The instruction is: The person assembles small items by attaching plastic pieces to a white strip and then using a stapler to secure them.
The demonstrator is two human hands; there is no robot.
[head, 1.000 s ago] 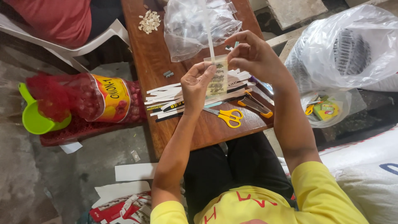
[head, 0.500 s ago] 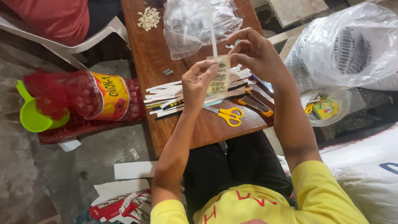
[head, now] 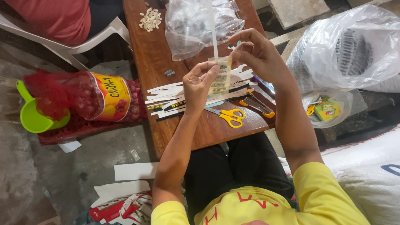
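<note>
I see a small clear packet (head: 221, 79) with dark specks inside, held upright above the middle of the table (head: 146, 58). A long white strip (head: 213, 29) stands up from its top, toward 12 o'clock. My left hand (head: 200, 85) pinches the packet's left edge, thumb and fingers closed on it. My right hand (head: 258, 56) pinches at the packet's top right corner, fingers curled in.

Open room: tight. At 12 o'clock of the packet a crumpled clear bag (head: 196, 25) lies close, the strip rising in front of it. At 6 o'clock a spread of white and dark paper strips (head: 166, 98) covers the wood; yellow scissors (head: 229, 116) lie at 5 o'clock near the table's near edge, and a stapler (head: 256, 106) with orange trim lies just beside them at 3 o'clock. Bare wood shows at 9 to 10 o'clock, with only a small grey bit (head: 168, 73) there. A pile of pale seeds (head: 151, 19) sits at 11 o'clock, well apart.

The table is narrow reddish wood; its left edge runs 12 to 6. Left of it, on the concrete floor, a red mesh sack (head: 83, 100) and a green scoop (head: 31, 116). At 3 o'clock off the table, a big clear bag (head: 346, 50), and a smaller bag (head: 325, 110) with a green box. White plastic chair (head: 83, 37) at 10 o'clock. Paper scraps (head: 133, 171) on the floor at 7 o'clock.

Against half a second ago: both hands and the packet sit about the same, grips unchanged.
</note>
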